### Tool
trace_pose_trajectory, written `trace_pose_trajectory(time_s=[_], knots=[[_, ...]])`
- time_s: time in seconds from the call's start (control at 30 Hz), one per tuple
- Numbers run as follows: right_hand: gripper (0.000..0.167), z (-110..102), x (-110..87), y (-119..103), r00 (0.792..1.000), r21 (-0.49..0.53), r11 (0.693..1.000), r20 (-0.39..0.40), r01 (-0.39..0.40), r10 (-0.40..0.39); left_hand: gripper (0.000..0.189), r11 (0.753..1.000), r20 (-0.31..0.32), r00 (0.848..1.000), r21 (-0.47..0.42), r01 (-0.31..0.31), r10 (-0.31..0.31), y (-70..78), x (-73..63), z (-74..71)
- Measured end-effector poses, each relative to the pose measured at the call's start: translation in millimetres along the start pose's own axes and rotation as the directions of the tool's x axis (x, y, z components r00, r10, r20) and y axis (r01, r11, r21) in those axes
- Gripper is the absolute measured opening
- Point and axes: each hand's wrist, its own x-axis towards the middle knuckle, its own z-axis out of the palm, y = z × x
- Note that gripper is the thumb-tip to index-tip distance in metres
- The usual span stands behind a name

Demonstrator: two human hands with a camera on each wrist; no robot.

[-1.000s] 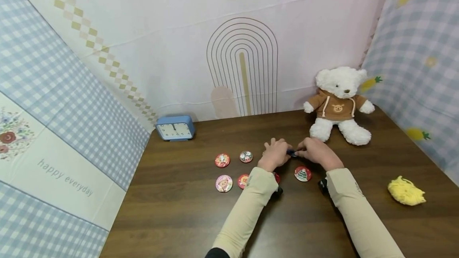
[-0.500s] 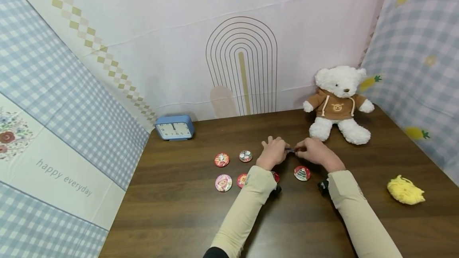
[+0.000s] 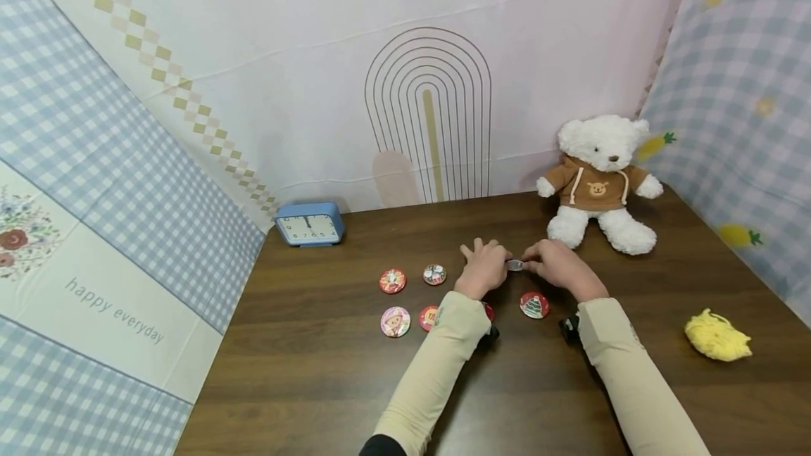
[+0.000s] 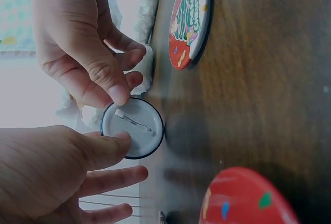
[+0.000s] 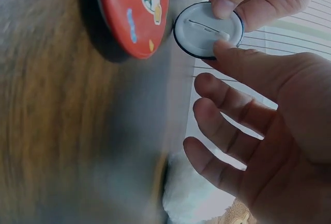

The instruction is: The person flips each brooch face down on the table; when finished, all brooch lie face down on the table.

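Note:
Between my two hands is a round pin-back button badge [image 3: 516,265], its pale back facing the head camera. The badge's safety pin [image 4: 133,121] shows in the left wrist view, lying along the white back inside a dark rim. My left hand [image 3: 484,269] pinches one edge with thumb and finger, its other fingers spread. From the opposite side my right hand [image 3: 560,271] pinches the badge too. A red badge with a Christmas tree [image 3: 534,305] lies on the table just in front of the hands. Another red badge [image 3: 489,312] is partly hidden by the left sleeve.
Left of the hands, several badges lie face up, among them a pink one [image 3: 395,322] and a red one [image 3: 393,281]. A blue clock [image 3: 309,225] stands at the back left, a white teddy bear [image 3: 598,185] at the back right. Yellow yarn [image 3: 717,336] lies on the right.
The badge between the hands has turned over: its dark side showed first, then its thin edge, and now its pale back. Both hands have stayed nearly in place.

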Motion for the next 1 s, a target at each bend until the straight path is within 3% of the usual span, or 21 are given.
trace_pose_trajectory(time_s=[0.3, 0.63, 1.0], knots=[[0.007, -4.3, -1.3, -2.2, 1.0, -0.027, 1.0, -0.02, 0.016, -0.017, 0.023, 0.999, 0.022, 0.999, 0.017, 0.041, -0.042, 6.8, 0.9, -2.2], [0.017, -1.4, -0.5, -8.9, 0.997, -0.051, 0.996, 0.011, -0.078, 0.079, 0.018, 0.996, 0.018, 0.996, -0.004, 0.092, -0.092, 13.6, 1.0, 0.3], [0.024, 4.8, 3.4, -4.6, 0.985, -0.08, 0.982, 0.012, -0.169, 0.171, 0.02, 0.99, -0.043, 0.99, -0.049, 0.135, -0.137, 18.0, 4.7, 7.8]])
